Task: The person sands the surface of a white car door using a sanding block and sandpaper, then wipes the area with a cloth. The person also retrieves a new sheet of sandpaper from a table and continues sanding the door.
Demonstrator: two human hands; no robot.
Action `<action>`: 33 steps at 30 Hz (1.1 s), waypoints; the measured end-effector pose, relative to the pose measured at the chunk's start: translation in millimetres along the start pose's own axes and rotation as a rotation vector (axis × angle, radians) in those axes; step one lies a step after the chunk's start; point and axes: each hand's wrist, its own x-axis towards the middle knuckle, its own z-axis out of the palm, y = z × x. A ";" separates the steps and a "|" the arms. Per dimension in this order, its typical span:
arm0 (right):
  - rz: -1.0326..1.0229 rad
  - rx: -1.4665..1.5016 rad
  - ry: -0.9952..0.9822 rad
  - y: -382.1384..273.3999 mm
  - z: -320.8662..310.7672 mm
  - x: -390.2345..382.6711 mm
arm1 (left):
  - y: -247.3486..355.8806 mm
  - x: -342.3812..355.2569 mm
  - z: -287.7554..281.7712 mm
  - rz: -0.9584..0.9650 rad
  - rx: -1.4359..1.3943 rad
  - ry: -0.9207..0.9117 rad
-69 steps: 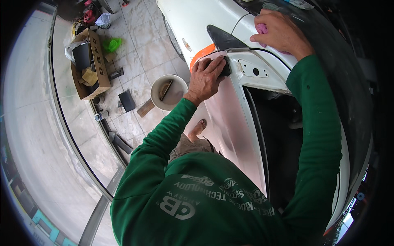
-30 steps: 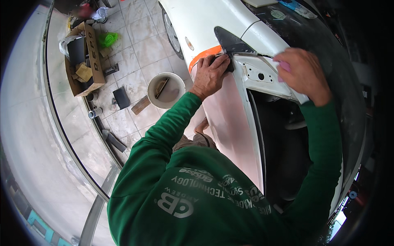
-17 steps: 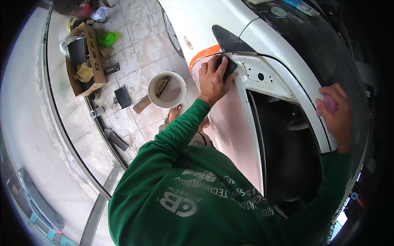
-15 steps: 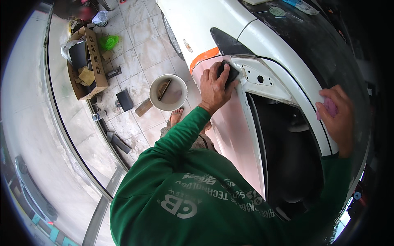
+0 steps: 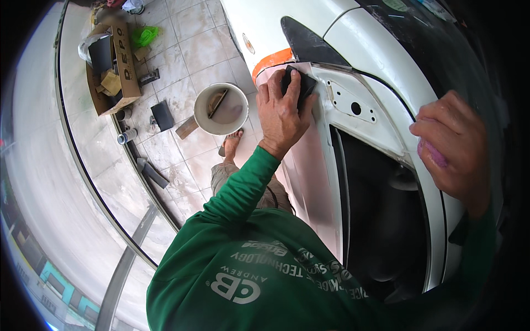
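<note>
out there, i have the left hand curled over an angular black pad on the matte pink door panel; rightward, my right hand clenches a pink wad. below both, pale lettering marks the green sweatshirt.

The car stood ahead and to the right, its door panel beside the person. The left hand lay over a block on the panel's front corner; the right hand, around a wad, was farther right. Leftward on the floor stood a bucket, a tool inside; farther left, a box.
</note>
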 end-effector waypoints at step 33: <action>-0.229 -0.012 -0.103 16.9 41.4 78.4 | 10.1 -8.9 23.5 -0.121 0.041 0.127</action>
